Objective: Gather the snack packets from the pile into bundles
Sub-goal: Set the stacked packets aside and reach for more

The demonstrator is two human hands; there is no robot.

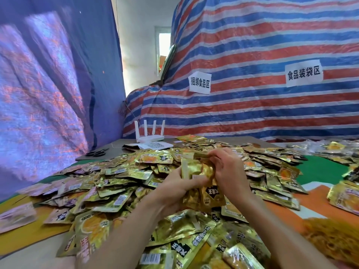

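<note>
Hands: left hand [179, 188] grips the near left edge of a small stack of gold packets [202, 181], thumb lying across its front. Right hand [229, 171] curls over the stack's far right side, fingertips pinching its top edge. Both hands are closed round the stack, which is held upright just above the pile.

Pile [120, 183]: loose gold foil snack packets with black labels and orange print, heaped across the table from the near edge to the far side, overlapping at every angle. A few packets [343, 197] lie apart at the right edge.

Table covering: green patch [320, 171] and orange patch [310, 204] showing bare to the right of the pile.

Heap of thin orange-yellow strands [334, 237]: near right corner, beside the pile; too blurred to say what they are.

Router [150, 135]: white, four upright antennas, at the far end of the table. Just in front of it lies a sheet with a printed code square [155, 146].

Scissors [97, 153]: black handles, lying flat at the far left, well apart from the hands.

Striped tarpaulin [252, 105]: red, blue and white, draped behind the table, bearing two paper signs, one left [200, 82] and one right [304, 73].

Blue sheet [48, 78]: hanging at the left.
</note>
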